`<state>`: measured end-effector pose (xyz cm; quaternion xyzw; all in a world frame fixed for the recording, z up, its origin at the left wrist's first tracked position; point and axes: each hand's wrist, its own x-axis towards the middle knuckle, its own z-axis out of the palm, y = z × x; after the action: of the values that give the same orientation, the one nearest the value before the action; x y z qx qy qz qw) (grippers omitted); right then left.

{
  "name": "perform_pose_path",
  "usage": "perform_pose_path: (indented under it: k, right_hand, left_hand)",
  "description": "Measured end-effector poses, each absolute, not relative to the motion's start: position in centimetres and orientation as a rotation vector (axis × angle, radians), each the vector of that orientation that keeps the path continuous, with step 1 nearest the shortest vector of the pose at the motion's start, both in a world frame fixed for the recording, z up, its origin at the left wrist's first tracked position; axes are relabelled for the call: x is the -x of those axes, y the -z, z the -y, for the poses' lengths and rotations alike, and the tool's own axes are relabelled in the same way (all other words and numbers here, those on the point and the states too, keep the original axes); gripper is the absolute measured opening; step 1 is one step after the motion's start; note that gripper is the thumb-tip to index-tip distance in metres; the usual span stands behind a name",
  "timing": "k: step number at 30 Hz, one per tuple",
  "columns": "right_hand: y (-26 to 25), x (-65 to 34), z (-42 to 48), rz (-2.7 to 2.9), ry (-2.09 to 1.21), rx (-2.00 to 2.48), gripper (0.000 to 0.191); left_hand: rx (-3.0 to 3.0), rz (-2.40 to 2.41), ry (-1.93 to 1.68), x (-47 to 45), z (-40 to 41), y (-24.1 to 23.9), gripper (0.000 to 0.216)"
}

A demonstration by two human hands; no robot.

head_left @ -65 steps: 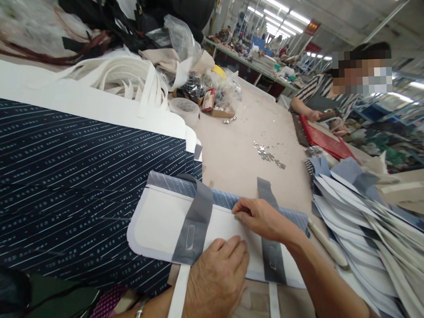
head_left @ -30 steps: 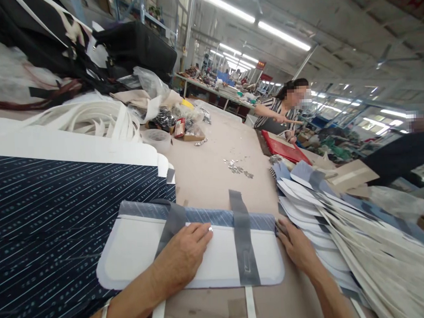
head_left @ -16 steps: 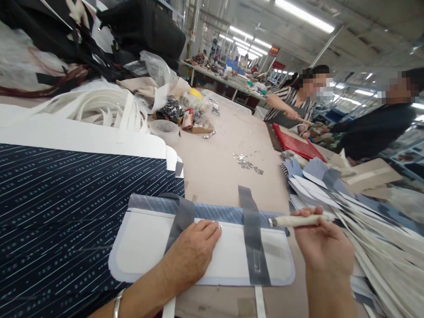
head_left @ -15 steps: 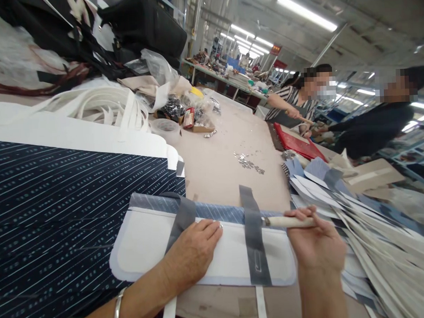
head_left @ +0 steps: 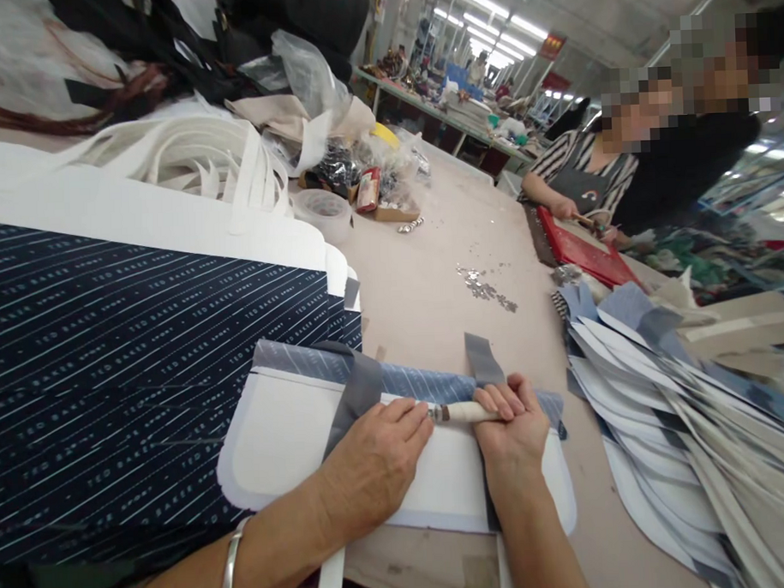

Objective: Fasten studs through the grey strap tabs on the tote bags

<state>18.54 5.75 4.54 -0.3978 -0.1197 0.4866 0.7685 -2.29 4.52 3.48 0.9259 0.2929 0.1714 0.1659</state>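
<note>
A white padded panel (head_left: 274,435) with a folded blue striped top edge and two grey straps (head_left: 360,389) lies in front of me on the table. My left hand (head_left: 372,466) presses flat on the panel, fingers stretched out. My right hand (head_left: 512,427) is closed round a pale-handled tool (head_left: 464,411). The tool's tip touches the folded edge just beside my left fingertips, between the two straps.
Dark navy striped fabric (head_left: 124,363) covers the left. A fanned stack of similar cut pieces (head_left: 679,421) lies to the right. Tape roll (head_left: 325,212), bags of hardware and loose metal bits (head_left: 488,286) sit further back. Two people work at a red piece (head_left: 583,253) at the far right.
My right hand picked the tool up from beside the stack on the right and brought it left to the panel's folded edge. My left hand stayed pressed on the panel.
</note>
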Motion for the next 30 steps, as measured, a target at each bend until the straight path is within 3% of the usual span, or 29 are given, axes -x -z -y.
perform_pose_path:
  k: [11,19,30]
  right_hand:
    - [-5.2,-16.9,-6.2,0.204,-0.959,0.859,0.015]
    - [-7.7,-13.9,-6.2,0.739,-0.933,0.855,0.016]
    - [-7.1,-15.5,-5.6,0.621,-0.918,0.903,0.022]
  left_hand:
    - [-2.615,-0.793,-0.443,2.3,-4.7,-3.6,0.035]
    - [-2.57,-0.836,-0.442,2.2,-4.5,-3.9,0.033]
    - [-2.58,-0.832,-0.494,2.4,-4.6,-4.1,0.031]
